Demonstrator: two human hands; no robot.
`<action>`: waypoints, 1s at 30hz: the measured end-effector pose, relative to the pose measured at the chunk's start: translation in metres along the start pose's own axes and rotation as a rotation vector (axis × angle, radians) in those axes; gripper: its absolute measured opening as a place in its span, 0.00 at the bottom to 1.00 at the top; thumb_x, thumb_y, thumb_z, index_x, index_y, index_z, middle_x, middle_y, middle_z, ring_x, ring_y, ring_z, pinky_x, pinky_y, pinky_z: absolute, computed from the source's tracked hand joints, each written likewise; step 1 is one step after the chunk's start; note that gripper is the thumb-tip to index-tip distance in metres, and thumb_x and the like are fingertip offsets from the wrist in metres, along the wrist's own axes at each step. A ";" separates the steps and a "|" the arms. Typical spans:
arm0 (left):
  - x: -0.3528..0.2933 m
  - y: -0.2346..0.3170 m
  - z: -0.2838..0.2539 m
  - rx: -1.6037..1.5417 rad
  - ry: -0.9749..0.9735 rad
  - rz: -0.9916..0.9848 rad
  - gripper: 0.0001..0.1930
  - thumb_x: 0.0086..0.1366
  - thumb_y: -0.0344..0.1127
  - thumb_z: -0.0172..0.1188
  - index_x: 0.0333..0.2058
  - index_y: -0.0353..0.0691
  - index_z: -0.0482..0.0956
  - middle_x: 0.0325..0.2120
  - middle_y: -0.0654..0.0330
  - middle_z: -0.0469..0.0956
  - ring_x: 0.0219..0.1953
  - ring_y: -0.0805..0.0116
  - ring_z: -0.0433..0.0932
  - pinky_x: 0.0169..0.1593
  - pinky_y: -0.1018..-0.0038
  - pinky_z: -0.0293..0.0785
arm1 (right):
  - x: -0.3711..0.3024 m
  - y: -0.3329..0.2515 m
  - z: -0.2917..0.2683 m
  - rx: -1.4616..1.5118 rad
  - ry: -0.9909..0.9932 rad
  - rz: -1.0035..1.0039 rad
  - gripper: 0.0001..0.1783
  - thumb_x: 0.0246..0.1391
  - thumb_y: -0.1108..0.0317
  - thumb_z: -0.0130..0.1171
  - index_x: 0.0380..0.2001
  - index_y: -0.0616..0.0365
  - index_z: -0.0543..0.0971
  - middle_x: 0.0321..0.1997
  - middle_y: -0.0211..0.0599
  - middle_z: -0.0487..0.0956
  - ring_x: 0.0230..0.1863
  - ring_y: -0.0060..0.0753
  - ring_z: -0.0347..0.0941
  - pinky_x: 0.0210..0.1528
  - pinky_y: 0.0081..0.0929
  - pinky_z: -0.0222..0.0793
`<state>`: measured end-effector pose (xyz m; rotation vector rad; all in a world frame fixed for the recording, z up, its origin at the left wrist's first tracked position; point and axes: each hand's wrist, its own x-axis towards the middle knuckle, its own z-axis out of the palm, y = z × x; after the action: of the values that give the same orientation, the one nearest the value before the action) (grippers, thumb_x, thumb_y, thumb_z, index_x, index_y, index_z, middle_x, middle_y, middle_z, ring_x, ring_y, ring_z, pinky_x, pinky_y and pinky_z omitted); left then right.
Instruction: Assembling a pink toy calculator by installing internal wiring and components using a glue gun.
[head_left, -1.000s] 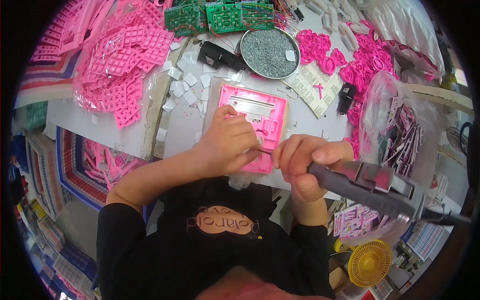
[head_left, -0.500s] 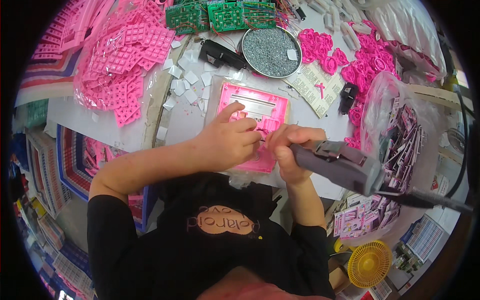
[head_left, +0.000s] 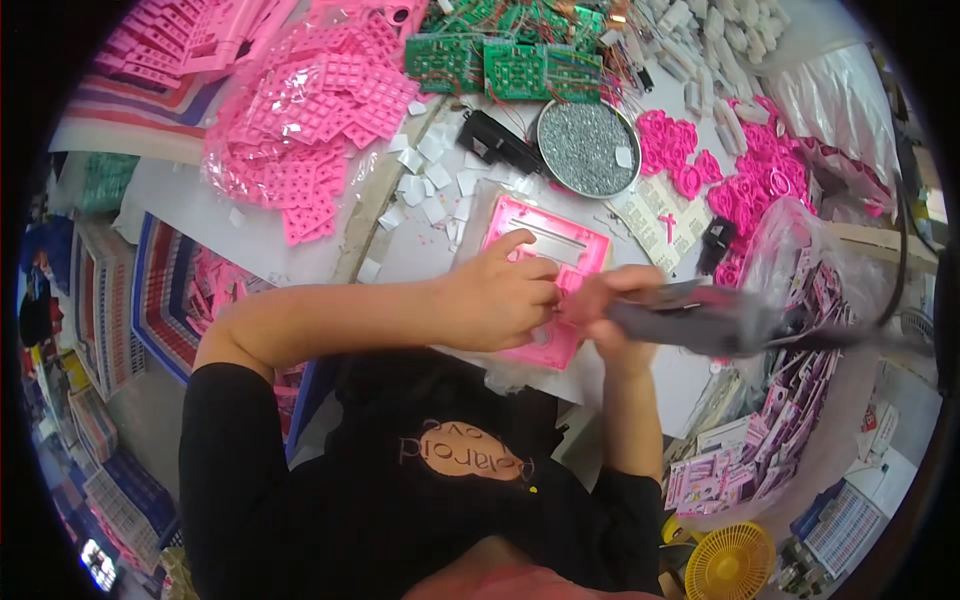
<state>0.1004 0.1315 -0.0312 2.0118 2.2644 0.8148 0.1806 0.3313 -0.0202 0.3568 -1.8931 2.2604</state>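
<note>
A pink plastic casing lies before me on a clear plastic sheet, a silvery strip showing in its far part. Across its middle rests my left hand, fingers curled in toward the screwdriver's tip; anything pinched there is hidden. My right hand is closed around the front end of a dark grey electric screwdriver, held nearly level over the casing's right side. Motion smears the tool and the right fingers, and its bit is hidden between the hands. Beyond the casing stands a round dish of small metal screws.
Green circuit boards with wires lie at the back. Bagged pink keypads are at the far left, near white paper squares. A black plastic part sits by the dish. Pink rings and a bag of printed pieces are at right.
The whole view has shifted, so the bench appears farther right and lower. The screwdriver has swung more level, and the right hand now blurs. Both hands stay over the casing.
</note>
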 end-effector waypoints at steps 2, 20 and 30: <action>-0.004 -0.029 -0.016 -0.208 0.080 -0.108 0.09 0.58 0.40 0.63 0.36 0.45 0.83 0.37 0.60 0.79 0.49 0.57 0.76 0.60 0.49 0.62 | 0.012 -0.020 -0.011 0.205 0.134 -0.066 0.26 0.53 0.69 0.69 0.51 0.54 0.68 0.23 0.29 0.69 0.23 0.28 0.66 0.25 0.32 0.67; 0.063 -0.179 -0.074 -0.030 0.378 -1.033 0.29 0.52 0.62 0.71 0.20 0.38 0.76 0.16 0.53 0.79 0.22 0.63 0.80 0.31 0.64 0.75 | 0.043 -0.069 -0.038 -0.282 0.509 -0.263 0.36 0.57 0.80 0.59 0.67 0.66 0.58 0.38 0.39 0.76 0.37 0.29 0.73 0.41 0.27 0.70; 0.091 -0.197 -0.081 0.354 0.657 -0.821 0.09 0.57 0.37 0.61 0.31 0.38 0.76 0.27 0.48 0.82 0.31 0.45 0.81 0.35 0.52 0.73 | 0.032 -0.071 -0.045 -0.198 0.552 -0.280 0.37 0.57 0.78 0.60 0.67 0.69 0.58 0.34 0.36 0.75 0.31 0.26 0.72 0.36 0.25 0.69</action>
<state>-0.1255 0.1773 -0.0057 0.6788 3.3632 1.1054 0.1672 0.3871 0.0491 -0.0339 -1.6323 1.7385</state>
